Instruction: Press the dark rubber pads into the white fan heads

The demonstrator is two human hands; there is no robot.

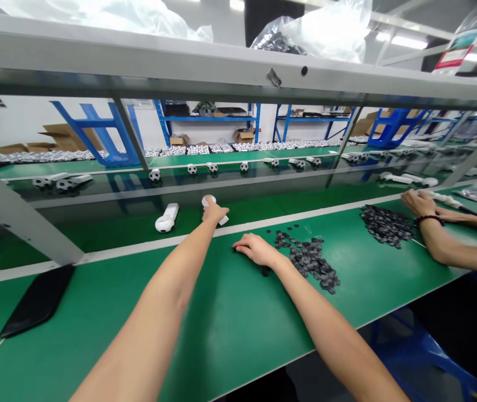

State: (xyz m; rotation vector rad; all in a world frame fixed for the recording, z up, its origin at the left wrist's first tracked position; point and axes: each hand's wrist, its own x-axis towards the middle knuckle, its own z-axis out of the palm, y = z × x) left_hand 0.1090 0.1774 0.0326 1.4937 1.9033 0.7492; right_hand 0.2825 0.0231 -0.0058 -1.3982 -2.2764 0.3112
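Observation:
My left hand (215, 213) reaches over the dark green belt with its fingers closed on a white ball-headed device (208, 199). The device's round head shows past my fingers and its short handle sticks out below. A similar white device (167, 218) lies to the left on the belt. On the green worktop, my right hand (257, 249) has its fingertips pinched on a small black disc (234, 248), mostly hidden by the fingers. Beside that wrist is a loose pile of black discs (311, 258), with a few strays around it.
A co-worker's hands (420, 204) are at the right, near another black disc pile (386, 225). A black pad (39, 301) lies at left. White-and-black ball-headed devices (212, 167) line the far belt. Overhead runs a grey shelf beam (221, 64); a slanted post (20, 212) stands left.

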